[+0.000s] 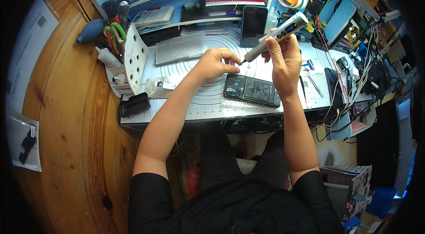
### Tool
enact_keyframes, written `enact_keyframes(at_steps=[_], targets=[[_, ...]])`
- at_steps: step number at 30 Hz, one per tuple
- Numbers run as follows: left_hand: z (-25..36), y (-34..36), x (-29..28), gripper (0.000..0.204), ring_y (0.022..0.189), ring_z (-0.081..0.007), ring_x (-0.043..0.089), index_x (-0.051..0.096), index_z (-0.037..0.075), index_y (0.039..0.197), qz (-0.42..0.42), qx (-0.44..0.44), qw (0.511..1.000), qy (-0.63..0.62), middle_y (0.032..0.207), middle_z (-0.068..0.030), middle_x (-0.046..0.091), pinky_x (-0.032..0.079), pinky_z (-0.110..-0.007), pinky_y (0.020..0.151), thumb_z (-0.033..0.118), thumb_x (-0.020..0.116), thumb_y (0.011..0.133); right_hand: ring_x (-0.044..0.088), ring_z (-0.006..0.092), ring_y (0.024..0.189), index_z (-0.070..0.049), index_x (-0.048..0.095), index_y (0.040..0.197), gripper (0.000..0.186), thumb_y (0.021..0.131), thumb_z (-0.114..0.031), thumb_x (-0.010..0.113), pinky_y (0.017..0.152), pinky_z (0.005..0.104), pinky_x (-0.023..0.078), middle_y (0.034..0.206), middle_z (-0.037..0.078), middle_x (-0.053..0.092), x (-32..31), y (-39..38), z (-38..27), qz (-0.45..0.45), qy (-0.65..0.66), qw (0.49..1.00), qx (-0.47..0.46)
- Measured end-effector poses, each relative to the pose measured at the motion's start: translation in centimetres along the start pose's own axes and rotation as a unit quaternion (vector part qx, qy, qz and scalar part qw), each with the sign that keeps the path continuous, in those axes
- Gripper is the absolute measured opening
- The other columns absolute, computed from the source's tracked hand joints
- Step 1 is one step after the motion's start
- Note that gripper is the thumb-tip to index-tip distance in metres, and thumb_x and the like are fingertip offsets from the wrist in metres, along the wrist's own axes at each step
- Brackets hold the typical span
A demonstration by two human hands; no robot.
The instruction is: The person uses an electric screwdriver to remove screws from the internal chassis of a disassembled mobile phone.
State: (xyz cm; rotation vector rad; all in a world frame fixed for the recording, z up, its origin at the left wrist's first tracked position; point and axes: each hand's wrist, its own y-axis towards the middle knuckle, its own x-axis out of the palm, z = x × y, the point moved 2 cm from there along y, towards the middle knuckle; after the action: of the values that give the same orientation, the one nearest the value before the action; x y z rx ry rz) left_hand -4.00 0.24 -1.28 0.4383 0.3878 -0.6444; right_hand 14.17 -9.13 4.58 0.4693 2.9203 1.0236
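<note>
My right hand [285, 61] grips a silver electric screwdriver [276, 34], angled down to the left with its buttons showing. My left hand [219, 63] is pinched right beside the screwdriver's dark tip; what its fingertips hold is too small to make out. Below both hands, an opened black phone [250, 90], with battery and inner parts exposed, lies on bubble wrap on the white ringed mat [190, 108]. Behind them a dark smartphone [253, 26] stands upright, and a bubble-wrap pack [179, 48] lies to the left.
A perforated white organizer [133, 57] with scissors and bottles stands left, near a black case [134, 104]. A shelf [177, 23] runs behind. Tweezers [315, 85], tangled cables [349, 83] and a multimeter [318, 1] sit right. A wooden surface [84, 145] extends along the left.
</note>
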Motion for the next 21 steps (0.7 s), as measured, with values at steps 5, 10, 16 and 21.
enact_keyframes(at_steps=[5, 10, 16, 21], targets=[[0.38, -0.06, 0.06, 0.016, 0.07, -0.0076, 0.054, 0.078, 0.009, 0.089, -0.009, -0.024, 0.999, -0.021, 0.081, 0.0024, 0.069, 0.039, -0.026, 0.064, 0.016, 0.084, 0.075, 0.057, 0.0057, 0.07, 0.0, 0.058, 0.113, 0.024, 0.099, -0.017, 0.067, 0.06, 0.0209, 0.046, 0.088, 0.004, 0.069, 0.07, 0.03, -0.23, 0.002, 0.006, 1.0, -0.009], [0.11, -0.01, 0.02, 0.011, 0.071, -0.0071, 0.054, 0.077, 0.009, 0.084, -0.006, -0.015, 0.999, -0.042, 0.08, 0.0027, 0.069, 0.039, -0.025, 0.066, 0.015, 0.083, 0.076, 0.057, 0.0058, 0.07, -0.001, 0.058, 0.113, 0.023, 0.1, -0.017, 0.066, 0.06, 0.021, 0.046, 0.088, 0.004, 0.069, 0.2, 0.12, -0.51, 0.001, 0.024, 1.0, -0.011], [0.45, -0.05, -0.14, 0.01, 0.072, -0.0066, 0.053, 0.077, 0.009, 0.083, -0.005, -0.034, 0.995, -0.091, 0.08, 0.0029, 0.069, 0.039, -0.026, 0.067, 0.015, 0.083, 0.076, 0.058, 0.0057, 0.07, -0.001, 0.057, 0.113, 0.023, 0.1, -0.017, 0.065, 0.06, 0.0207, 0.046, 0.088, 0.004, 0.069, 0.27, 0.24, -0.8, -0.001, 0.021, 1.0, -0.017], [0.68, -0.07, -0.23, 0.01, 0.071, -0.0067, 0.051, 0.078, 0.009, 0.083, -0.001, -0.045, 0.995, -0.091, 0.08, 0.0031, 0.069, 0.039, -0.025, 0.067, 0.014, 0.083, 0.076, 0.058, 0.0059, 0.071, -0.001, 0.057, 0.113, 0.023, 0.1, -0.018, 0.065, 0.06, 0.0208, 0.046, 0.088, 0.005, 0.069, 0.23, 0.33, -0.92, -0.004, 0.017, 1.0, -0.025]])
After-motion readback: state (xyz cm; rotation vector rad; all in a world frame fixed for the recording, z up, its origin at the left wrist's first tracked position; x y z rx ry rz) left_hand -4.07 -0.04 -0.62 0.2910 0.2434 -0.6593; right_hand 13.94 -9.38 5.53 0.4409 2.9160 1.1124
